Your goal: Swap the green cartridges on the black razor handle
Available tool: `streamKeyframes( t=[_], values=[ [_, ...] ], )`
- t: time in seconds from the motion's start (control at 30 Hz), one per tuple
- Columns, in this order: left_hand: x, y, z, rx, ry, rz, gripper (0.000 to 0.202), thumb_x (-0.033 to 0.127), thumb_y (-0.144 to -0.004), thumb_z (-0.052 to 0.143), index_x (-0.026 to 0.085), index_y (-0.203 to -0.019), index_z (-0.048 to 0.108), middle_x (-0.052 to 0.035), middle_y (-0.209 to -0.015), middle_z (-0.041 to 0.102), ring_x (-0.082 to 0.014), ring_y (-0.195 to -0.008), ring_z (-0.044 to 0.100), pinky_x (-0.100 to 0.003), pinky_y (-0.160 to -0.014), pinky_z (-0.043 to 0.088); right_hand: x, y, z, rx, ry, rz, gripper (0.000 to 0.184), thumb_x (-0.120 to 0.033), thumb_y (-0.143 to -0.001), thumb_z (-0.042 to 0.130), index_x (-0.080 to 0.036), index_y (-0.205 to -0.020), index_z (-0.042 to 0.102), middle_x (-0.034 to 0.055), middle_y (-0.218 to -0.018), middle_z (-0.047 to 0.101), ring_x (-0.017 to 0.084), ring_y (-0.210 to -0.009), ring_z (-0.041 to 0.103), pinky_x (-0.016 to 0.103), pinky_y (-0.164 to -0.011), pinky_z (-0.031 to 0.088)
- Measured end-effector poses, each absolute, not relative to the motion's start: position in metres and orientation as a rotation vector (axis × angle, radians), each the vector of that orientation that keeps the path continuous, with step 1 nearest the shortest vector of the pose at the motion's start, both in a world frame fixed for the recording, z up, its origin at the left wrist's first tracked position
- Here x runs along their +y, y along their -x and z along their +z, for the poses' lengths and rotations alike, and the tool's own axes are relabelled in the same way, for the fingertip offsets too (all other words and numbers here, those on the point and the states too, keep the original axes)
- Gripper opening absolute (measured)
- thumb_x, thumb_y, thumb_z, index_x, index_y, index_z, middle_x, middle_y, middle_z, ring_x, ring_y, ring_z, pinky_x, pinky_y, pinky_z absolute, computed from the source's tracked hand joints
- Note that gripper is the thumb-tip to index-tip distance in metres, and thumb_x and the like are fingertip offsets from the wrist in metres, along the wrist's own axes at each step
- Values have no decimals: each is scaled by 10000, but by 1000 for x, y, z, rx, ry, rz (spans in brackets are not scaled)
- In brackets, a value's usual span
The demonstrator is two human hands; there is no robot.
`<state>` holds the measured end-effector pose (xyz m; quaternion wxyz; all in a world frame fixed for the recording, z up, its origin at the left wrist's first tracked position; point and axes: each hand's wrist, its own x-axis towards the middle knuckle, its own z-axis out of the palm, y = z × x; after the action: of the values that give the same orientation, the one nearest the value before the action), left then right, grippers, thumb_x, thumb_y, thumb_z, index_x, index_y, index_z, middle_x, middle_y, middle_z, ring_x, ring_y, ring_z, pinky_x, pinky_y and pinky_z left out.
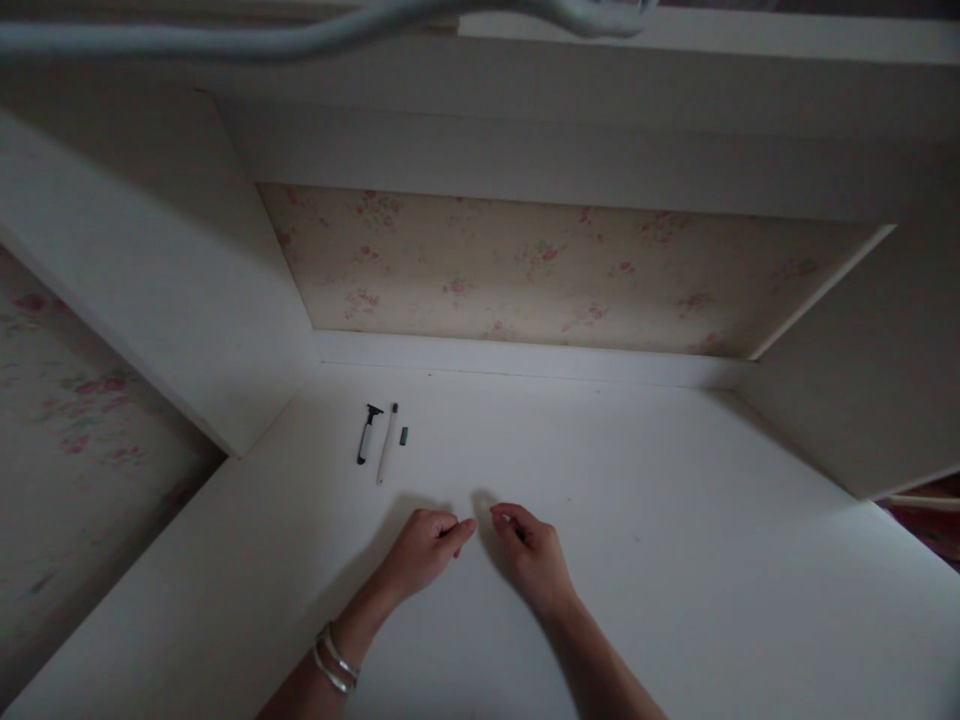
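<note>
While razor [365,441] lies beside toothbrush [388,446], grey tube [300,40] overlaps shelf edge [750,36].

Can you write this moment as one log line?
left hand: fingers curled, contents unclear | right hand: fingers bent, contents unclear | white tabletop: razor, toothbrush, small green-and-black item side by side, beyond hands

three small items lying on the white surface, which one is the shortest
The dark green piece at the right end; the pale toothbrush in the middle and the razor at the left are both clearly longer.
</note>
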<state>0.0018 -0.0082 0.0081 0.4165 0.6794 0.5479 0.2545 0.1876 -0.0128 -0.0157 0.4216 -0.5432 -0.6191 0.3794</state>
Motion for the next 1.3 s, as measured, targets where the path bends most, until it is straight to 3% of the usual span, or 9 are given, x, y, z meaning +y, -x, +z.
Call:
streamKeyframes(
  t=[1.3],
  values=[
    [-8, -3, 6, 1390, -1741, 629, 513, 514, -881, 439, 165, -513, 522, 48, -436, 369, -116, -470, 404, -250, -506, 260, -13, -188, -15, -1591, 1347, 920, 383, -472, -905, 501, -158, -945, 717, -12, -545, 542, 141, -475, 438, 235, -450, 298]
  ],
)
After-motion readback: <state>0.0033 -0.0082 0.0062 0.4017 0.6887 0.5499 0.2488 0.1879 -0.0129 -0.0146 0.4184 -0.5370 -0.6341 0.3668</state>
